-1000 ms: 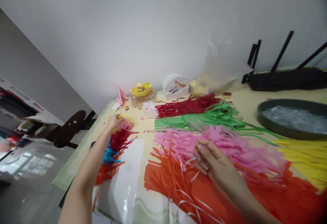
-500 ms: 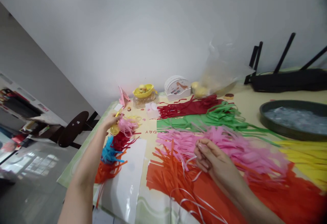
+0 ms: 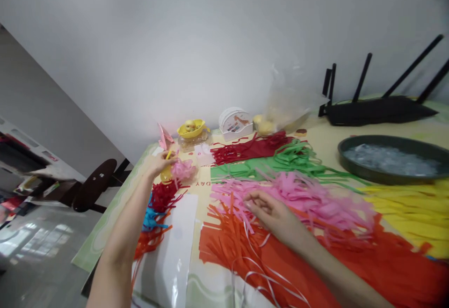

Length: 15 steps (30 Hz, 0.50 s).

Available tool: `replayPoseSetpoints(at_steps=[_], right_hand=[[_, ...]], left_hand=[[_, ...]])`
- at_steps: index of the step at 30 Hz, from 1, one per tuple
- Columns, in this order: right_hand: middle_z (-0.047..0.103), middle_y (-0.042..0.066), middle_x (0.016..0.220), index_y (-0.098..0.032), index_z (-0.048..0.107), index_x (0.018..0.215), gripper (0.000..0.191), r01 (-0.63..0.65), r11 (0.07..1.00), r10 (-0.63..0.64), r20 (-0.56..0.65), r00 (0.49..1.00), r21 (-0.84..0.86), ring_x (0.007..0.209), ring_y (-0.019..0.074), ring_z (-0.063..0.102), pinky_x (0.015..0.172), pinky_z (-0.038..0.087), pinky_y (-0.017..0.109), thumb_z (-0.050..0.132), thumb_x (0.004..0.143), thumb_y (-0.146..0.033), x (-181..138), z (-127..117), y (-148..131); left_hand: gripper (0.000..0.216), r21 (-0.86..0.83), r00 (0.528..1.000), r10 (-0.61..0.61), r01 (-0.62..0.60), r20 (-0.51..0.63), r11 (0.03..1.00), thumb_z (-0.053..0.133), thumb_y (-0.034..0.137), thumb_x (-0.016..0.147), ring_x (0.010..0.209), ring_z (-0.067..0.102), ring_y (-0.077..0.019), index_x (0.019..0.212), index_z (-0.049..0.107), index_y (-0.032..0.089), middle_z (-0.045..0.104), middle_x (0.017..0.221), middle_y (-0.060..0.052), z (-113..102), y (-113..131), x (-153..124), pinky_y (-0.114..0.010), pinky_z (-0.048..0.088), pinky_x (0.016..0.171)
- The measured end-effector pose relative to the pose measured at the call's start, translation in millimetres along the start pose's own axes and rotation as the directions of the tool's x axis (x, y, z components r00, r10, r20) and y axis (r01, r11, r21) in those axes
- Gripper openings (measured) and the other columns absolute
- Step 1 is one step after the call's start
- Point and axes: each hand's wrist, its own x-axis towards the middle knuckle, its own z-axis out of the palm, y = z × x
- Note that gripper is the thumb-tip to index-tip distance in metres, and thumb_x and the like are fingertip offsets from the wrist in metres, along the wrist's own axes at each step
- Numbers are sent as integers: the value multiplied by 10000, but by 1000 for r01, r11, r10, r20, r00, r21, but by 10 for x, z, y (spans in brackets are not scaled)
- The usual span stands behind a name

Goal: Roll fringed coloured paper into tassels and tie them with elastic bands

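On the table [image 3: 329,146], left hand [image 3: 159,162] pinches a pink tassel [image 3: 183,170] beside its fingertips; right hand [image 3: 271,212] rests loosely on pink fringe [image 3: 308,195].

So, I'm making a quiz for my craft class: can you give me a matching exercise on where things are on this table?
1 left hand
2 right hand
3 dark round tray
4 black router with antennas

A against the wall, far right
B on the pink fringed paper sheet
C beside the small pink tassel
D just beyond the yellow fringed paper sheet

Pairs: 1-C, 2-B, 3-D, 4-A
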Motion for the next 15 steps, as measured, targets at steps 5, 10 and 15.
replayPoseSetpoints(at_steps=[5, 10, 15], right_hand=[[641, 18, 696, -167, 677, 887, 263, 277, 809, -246, 130, 961, -519, 637, 154, 552, 594, 390, 255, 483, 909, -343, 600, 345, -382], [732, 65, 999, -171, 717, 1010, 217, 320, 732, -206, 252, 945, -602, 884, 162, 644, 788, 442, 251, 548, 890, -239, 1343, 803, -337], [706, 44, 867, -129, 687, 888, 219, 303, 613, -26, 364, 931, -730, 795, 161, 655, 761, 509, 325, 605, 888, -332, 1591, 999, -104]], left_hand=[[177, 75, 990, 139, -141, 40, 987, 668, 306, 707, 743, 561, -163, 786, 649, 148, 632, 770, 4, 414, 3, -288, -254, 435, 688], [135, 126, 976, 211, -215, 50, 968, 602, 153, 718, 784, 598, -169, 837, 663, 166, 679, 808, -6, 654, -41, -496, -262, 455, 740], [191, 158, 968, 250, -250, 16, 955, 566, 72, 723, 805, 615, -178, 849, 672, 169, 697, 842, -33, 692, -166, -543, -271, 458, 756]])
